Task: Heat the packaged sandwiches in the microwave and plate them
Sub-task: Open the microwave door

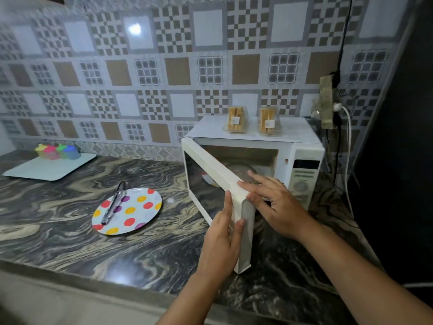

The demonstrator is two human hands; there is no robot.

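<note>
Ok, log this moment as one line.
door: microwave door open | hands: left hand, right hand on door edge | sandwich packs atop microwave | plate holds tongs

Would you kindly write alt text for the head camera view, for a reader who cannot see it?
A person's left hand and right hand rest with straight fingers on the half-open microwave door. Two packaged sandwiches stand on top of the microwave. Left of it, tongs lie across a polka-dot plate on the marbled counter.
</note>
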